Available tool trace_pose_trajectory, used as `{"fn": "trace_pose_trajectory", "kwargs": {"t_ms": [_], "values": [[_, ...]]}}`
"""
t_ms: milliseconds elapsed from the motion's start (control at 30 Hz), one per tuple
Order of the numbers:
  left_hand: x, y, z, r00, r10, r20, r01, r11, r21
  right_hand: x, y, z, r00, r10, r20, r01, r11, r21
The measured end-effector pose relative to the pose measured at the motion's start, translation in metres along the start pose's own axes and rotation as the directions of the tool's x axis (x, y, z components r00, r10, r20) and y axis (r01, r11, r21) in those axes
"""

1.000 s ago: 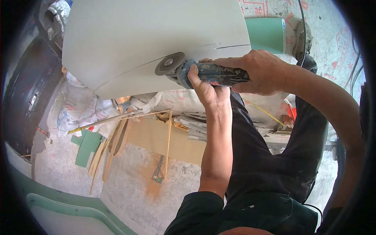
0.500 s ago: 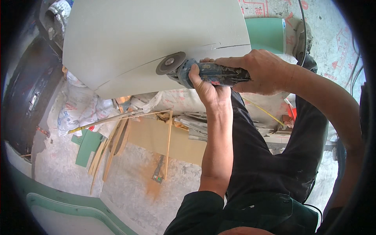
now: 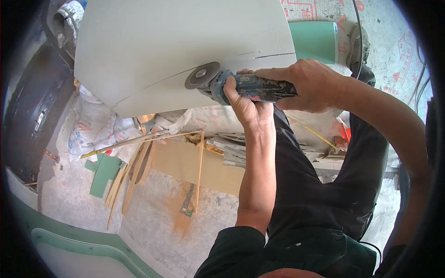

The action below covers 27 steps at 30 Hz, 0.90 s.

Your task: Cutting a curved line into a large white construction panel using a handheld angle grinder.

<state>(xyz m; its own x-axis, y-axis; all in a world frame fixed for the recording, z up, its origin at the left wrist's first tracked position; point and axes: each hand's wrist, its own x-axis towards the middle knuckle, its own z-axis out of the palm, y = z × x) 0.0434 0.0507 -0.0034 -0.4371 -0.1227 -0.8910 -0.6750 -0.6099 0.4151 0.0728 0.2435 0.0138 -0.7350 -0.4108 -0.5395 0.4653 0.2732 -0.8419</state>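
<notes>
Both hands hold an angle grinder (image 3: 264,87) with a worn blue-black body. My left hand (image 3: 248,104) cups its front end from below, thumb up beside the gear head. My right hand (image 3: 310,85) wraps the rear of the body from the right. The grinder's grey cutting disc (image 3: 202,74) sits over a large pale grey board (image 3: 185,37), close to a thin dark line on its surface. Whether the disc touches the board I cannot tell. A darker line or cut runs near the board's right edge.
Below the board lie white sacks (image 3: 92,129), thin wooden strips (image 3: 134,176), green board offcuts (image 3: 105,173) and a tan sheet (image 3: 194,164). Another green board (image 3: 315,41) rests at the upper right. A dark cable (image 3: 359,41) hangs near my right arm.
The pale board has shifted very slightly to the left at its right edge. My hands and the grinder have hardly moved.
</notes>
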Motion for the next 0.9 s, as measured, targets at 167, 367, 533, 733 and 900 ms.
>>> {"fn": "trace_pose_trajectory", "kwargs": {"t_ms": [167, 367, 533, 733, 900], "values": [[0.0001, -0.0007, -0.0007, 0.999, -0.029, 0.018, 0.029, 0.999, -0.013, -0.0007, -0.0009, -0.0008, 1.000, 0.001, -0.002, -0.001, 1.000, 0.005], [-0.0021, -0.0005, 0.0009, 0.999, -0.037, 0.039, 0.037, 0.999, 0.007, -0.0007, -0.0006, -0.0005, 1.000, 0.009, 0.007, -0.009, 1.000, 0.002], [-0.0043, -0.0045, 0.0048, 1.000, 0.013, -0.006, -0.013, 1.000, 0.023, -0.0020, 0.0017, -0.0016, 1.000, 0.005, 0.003, -0.005, 1.000, -0.001], [-0.0036, -0.0047, 0.0044, 1.000, -0.003, -0.004, 0.004, 1.000, 0.012, -0.0027, 0.0024, -0.0031, 0.999, 0.017, 0.027, -0.016, 1.000, -0.024], [-0.0038, -0.0052, 0.0050, 1.000, 0.009, 0.004, -0.009, 1.000, 0.014, -0.0030, 0.0068, 0.0007, 1.000, -0.008, -0.004, 0.008, 0.999, -0.035]]}}
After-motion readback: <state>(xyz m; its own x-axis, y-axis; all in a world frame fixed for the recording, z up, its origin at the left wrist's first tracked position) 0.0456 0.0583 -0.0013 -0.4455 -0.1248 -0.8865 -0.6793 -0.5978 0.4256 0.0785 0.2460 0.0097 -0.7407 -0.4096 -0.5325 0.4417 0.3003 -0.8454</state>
